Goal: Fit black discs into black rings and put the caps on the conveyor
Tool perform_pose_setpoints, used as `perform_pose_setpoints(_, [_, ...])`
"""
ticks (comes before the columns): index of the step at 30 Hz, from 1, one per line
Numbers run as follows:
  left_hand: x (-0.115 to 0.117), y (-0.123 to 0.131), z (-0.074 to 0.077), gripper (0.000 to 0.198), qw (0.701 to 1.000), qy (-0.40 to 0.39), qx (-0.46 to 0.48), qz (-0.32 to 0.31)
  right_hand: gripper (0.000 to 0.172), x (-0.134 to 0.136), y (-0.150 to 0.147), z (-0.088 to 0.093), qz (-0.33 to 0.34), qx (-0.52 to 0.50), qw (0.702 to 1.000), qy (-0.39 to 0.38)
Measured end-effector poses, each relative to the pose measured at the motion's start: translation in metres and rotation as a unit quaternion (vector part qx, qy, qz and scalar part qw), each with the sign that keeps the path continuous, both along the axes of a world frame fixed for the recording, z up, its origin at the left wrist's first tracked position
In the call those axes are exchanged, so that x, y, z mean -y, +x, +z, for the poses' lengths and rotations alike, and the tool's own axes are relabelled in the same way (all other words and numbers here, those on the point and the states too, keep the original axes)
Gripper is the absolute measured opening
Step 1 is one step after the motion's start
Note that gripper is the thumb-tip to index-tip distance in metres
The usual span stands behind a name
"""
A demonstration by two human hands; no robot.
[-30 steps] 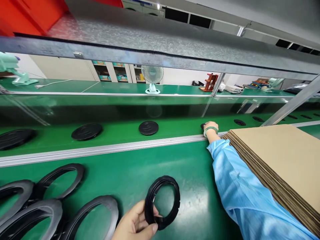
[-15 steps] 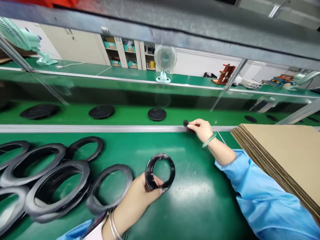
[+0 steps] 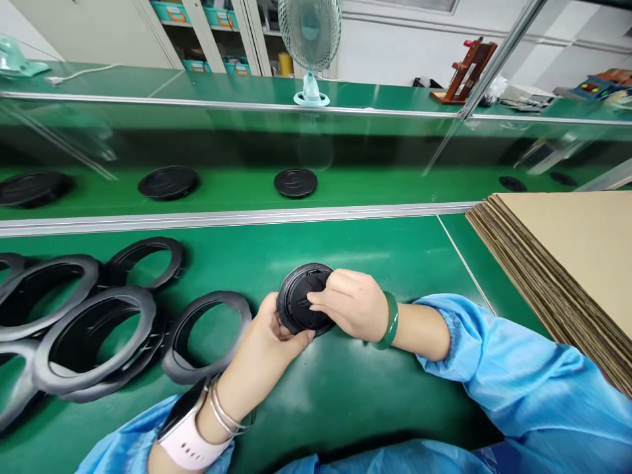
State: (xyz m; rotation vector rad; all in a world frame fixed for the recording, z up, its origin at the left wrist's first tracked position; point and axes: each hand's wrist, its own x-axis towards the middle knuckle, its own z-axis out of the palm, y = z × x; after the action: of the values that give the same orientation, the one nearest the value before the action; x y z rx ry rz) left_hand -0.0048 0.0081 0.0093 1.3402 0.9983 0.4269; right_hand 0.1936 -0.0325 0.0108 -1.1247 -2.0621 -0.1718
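My left hand point(image 3: 269, 349) is closed round the side of a black plastic ring point(image 3: 285, 308), thumb at its lower edge, and holds it tilted above the green table. A round black disc point(image 3: 302, 304) covers the ring's opening. My right hand point(image 3: 353, 304) has its fingers pinched together at the disc's middle. Whether the disc is seated in the ring or only lies against it I cannot tell. Left of my hands lie several larger black rings with wide grey-black rims, the nearest ring point(image 3: 172, 359) just beside my left wrist.
Beyond a metal rail point(image 3: 237, 216) runs a green strip carrying several black round pieces, one round piece point(image 3: 295, 183) straight ahead. A stack of cardboard sheets point(image 3: 567, 263) lies on the right. A fan point(image 3: 310, 39) stands behind the clear panel.
My right hand has come from the rail down and left to the ring in my left hand. The ring's opening, see-through before, now has the black disc over it. The view has tipped downward.
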Motion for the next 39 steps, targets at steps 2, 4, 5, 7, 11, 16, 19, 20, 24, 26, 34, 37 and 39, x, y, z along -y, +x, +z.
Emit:
perform_pose_setpoints(2, [0.0, 0.0, 0.001, 0.06, 1.0, -0.002, -0.004, 0.001, 0.03, 0.0, 0.0, 0.0, 0.0, 0.028, 1.0, 0.006])
perform_pose_setpoints(4, [0.0, 0.0, 0.002, 0.059, 1.0, -0.002, -0.005, 0.0, 0.032, 0.0, 0.0, -0.001, 0.002, 0.039, 0.999, 0.004])
perform_pose_setpoints(5, [0.001, 0.0, 0.003, 0.059, 1.0, -0.002, -0.004, -0.002, 0.032, 0.001, -0.001, -0.001, 0.003, 0.041, 0.999, 0.002])
perform_pose_setpoints(7, [0.001, 0.0, 0.003, 0.058, 1.0, 0.0, -0.002, -0.006, 0.031, 0.002, -0.001, -0.002, 0.004, 0.041, 0.999, 0.001])
perform_pose_setpoints(11, [0.0, 0.0, 0.001, 0.056, 1.0, 0.006, 0.0, -0.011, 0.023, 0.004, -0.001, -0.001, 0.0, 0.056, 0.998, 0.032])
perform_pose_setpoints(16, [-0.001, -0.001, -0.004, 0.055, 1.0, 0.009, 0.003, -0.015, 0.022, 0.004, -0.001, 0.0, -0.001, 0.072, 0.997, 0.039])
perform_pose_setpoints(19, [-0.001, -0.002, -0.002, 0.052, 1.0, 0.007, 0.006, -0.015, 0.028, 0.002, -0.001, 0.0, -0.001, 0.064, 0.998, 0.011])
perform_pose_setpoints(20, [0.0, -0.002, -0.001, 0.051, 1.0, 0.006, 0.005, -0.016, 0.029, 0.002, -0.001, 0.0, 0.001, 0.06, 0.998, -0.001])
perform_pose_setpoints(24, [0.001, 0.0, 0.004, 0.048, 1.0, 0.005, 0.0, -0.018, 0.029, 0.003, 0.001, 0.002, 0.008, 0.042, 0.998, -0.053])
perform_pose_setpoints(26, [0.002, 0.001, 0.006, 0.047, 1.0, 0.002, 0.001, -0.018, 0.029, 0.004, 0.001, 0.004, 0.01, 0.04, 0.996, -0.077])
perform_pose_setpoints(34, [0.001, 0.0, 0.004, 0.044, 0.999, 0.03, -0.021, -0.024, 0.027, 0.01, -0.005, 0.007, -0.016, 0.08, 0.991, -0.108])
perform_pose_setpoints(37, [0.002, 0.0, 0.004, 0.044, 0.999, 0.026, -0.018, -0.024, 0.034, 0.012, -0.01, 0.007, -0.034, 0.118, 0.986, -0.111])
perform_pose_setpoints(39, [0.002, 0.0, 0.005, 0.045, 0.999, 0.019, -0.016, -0.024, 0.035, 0.012, -0.012, 0.008, -0.04, 0.152, 0.98, -0.121])
